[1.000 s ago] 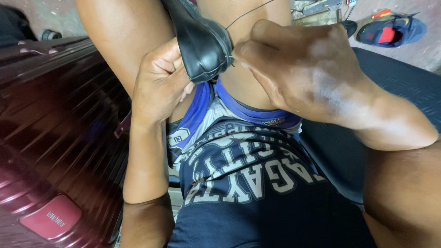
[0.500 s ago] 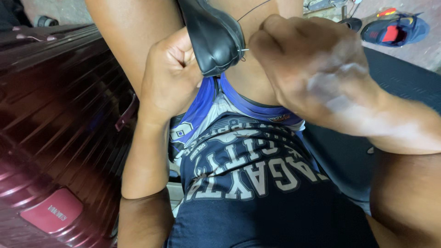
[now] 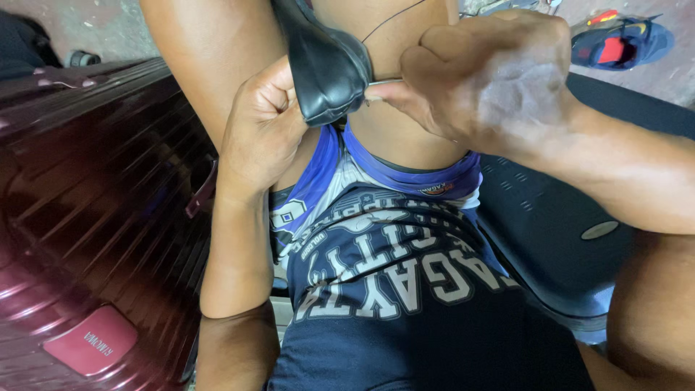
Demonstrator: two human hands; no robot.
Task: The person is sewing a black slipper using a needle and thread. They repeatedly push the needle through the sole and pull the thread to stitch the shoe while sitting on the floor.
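The left hand (image 3: 264,130) grips the black shoe (image 3: 322,61) firmly while the right hand (image 3: 492,80) pinches a needle (image 3: 384,82) at its edge, stitching seemingly unfinished.

Right hand (image 3: 492,80) now nearer shoe (image 3: 326,69).

Black shoe (image 3: 326,65) top cut off.

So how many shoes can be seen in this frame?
2. A black leather shoe is held between the left hand and the right hand at top centre; a blue and red shoe lies on the floor, top right. Others may be hidden.
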